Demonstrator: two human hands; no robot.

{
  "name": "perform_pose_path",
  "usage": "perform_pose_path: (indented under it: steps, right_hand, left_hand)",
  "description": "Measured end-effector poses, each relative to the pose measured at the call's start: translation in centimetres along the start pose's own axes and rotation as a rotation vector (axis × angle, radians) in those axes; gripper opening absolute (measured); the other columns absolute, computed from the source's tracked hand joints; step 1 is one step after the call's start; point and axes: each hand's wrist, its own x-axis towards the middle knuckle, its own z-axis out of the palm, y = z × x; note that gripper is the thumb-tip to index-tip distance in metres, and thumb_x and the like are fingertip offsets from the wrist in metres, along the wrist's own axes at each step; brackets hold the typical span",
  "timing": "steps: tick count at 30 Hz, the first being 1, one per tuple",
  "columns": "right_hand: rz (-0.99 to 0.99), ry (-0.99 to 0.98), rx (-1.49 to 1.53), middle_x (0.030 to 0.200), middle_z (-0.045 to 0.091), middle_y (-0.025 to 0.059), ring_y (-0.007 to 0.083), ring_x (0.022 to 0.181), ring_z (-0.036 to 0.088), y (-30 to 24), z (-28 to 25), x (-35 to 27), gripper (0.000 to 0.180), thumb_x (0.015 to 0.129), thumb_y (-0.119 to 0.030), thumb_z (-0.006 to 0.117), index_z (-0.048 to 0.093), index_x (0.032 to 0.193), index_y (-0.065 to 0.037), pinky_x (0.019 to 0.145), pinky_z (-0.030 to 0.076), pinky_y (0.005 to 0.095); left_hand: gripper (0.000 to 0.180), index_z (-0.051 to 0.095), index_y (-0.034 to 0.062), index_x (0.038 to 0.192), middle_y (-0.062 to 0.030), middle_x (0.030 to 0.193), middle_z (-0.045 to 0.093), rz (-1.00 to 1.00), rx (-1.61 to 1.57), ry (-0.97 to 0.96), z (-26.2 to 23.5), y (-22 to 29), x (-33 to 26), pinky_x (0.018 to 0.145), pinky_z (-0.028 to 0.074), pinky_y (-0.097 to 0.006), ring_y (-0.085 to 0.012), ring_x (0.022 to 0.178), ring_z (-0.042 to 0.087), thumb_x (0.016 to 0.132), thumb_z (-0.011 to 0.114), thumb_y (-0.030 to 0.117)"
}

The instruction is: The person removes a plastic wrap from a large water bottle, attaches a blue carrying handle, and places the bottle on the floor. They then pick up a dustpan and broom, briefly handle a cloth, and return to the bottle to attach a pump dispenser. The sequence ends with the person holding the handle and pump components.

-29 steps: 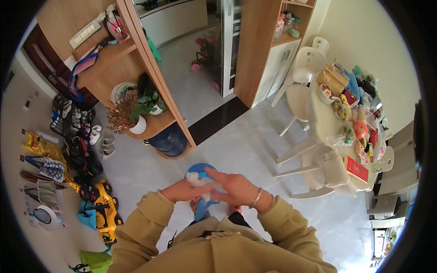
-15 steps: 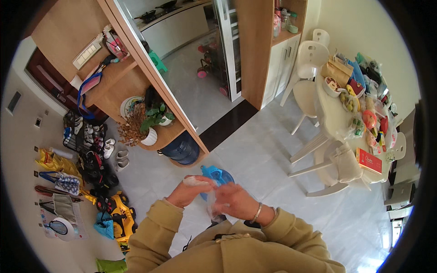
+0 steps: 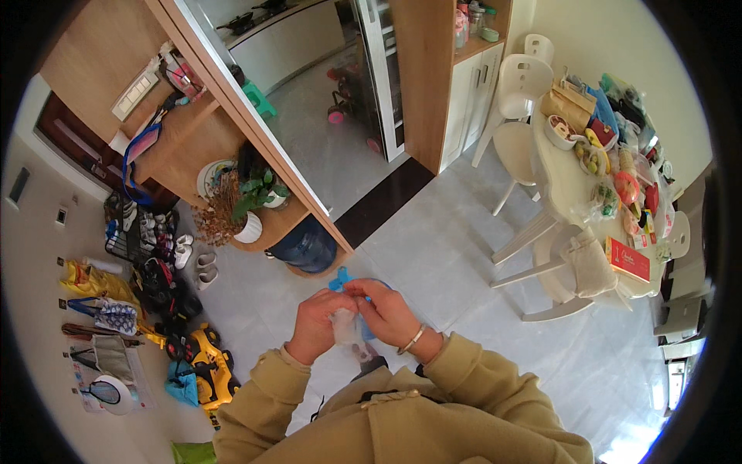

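A crumpled, translucent whitish plastic film (image 3: 345,326), possibly a thin bag, hangs between my hands in front of my body. My left hand (image 3: 315,321) is closed with its fingers curled on the film. The thumb and fingers of my right hand (image 3: 393,315) pinch together at the film's top edge, against the left fingertips. A bracelet circles my right wrist. Beneath the hands, a blue plastic object (image 3: 340,278) with a rounded body stands on the floor; my hands cover most of it, so its kind is unclear.
To the right, white chairs (image 3: 525,85) surround a table (image 3: 568,182) loaded with fruit, bags and a red box (image 3: 627,259). A large blue water jug (image 3: 305,249) sits under the shelf with potted plants (image 3: 249,228). Shoes (image 3: 183,251) and a yellow ride-on toy (image 3: 210,370) line the left wall.
My hands have come closer together, fingertips meeting at the film's top. The right hand has risen from lower down, and the film now shows between the palms. The view has shifted slightly.
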Motion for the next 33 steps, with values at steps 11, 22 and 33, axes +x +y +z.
perform_pose_path:
  steps: [11, 22, 33]
  right_hand:
    - [0.442, -0.194, 0.462, 0.084, 0.063, 0.0049, 0.0127, 0.07, 0.056, 0.9, 0.3, -0.1, 0.026, 0.09, -0.01, 0.054, 0.06, 0.113, -0.001, 0.064, 0.046, 0.0255]
    - [0.479, -0.464, 0.596, 0.072, 0.055, -0.0008, 0.0061, 0.059, 0.045, -0.4, -2.3, 0.6, 0.019, 0.084, -0.01, 0.059, 0.063, 0.099, 0.0, 0.054, 0.038, 0.0209]
    - [0.622, -0.402, 0.869, 0.064, 0.05, -0.0025, 0.0051, 0.052, 0.041, 3.8, -4.6, -0.8, 0.012, 0.085, -0.012, 0.06, 0.062, 0.092, -0.002, 0.047, 0.032, 0.0201]
  left_hand:
    - [0.025, 0.058, 0.0077, 0.087, -0.0114, 0.092, 0.055, 0.058, 0.205, 0.281, 0.9, -0.5, -1.1, 0.065, 0.048, -0.032, -0.0272, 0.078, 0.058, 0.066, 0.069, 0.001]
    - [0.024, 0.063, 0.0085, 0.083, -0.0049, 0.091, 0.052, -0.049, -0.156, 0.044, -1.2, 2.0, -0.5, 0.073, 0.044, -0.027, -0.0183, 0.082, 0.053, 0.064, 0.071, -0.004]
    - [0.018, 0.065, 0.0006, 0.089, -0.0022, 0.094, 0.054, -0.392, -0.557, 0.145, 2.4, 1.2, -2.0, 0.082, 0.042, -0.026, -0.0123, 0.086, 0.052, 0.091, 0.055, 0.016]
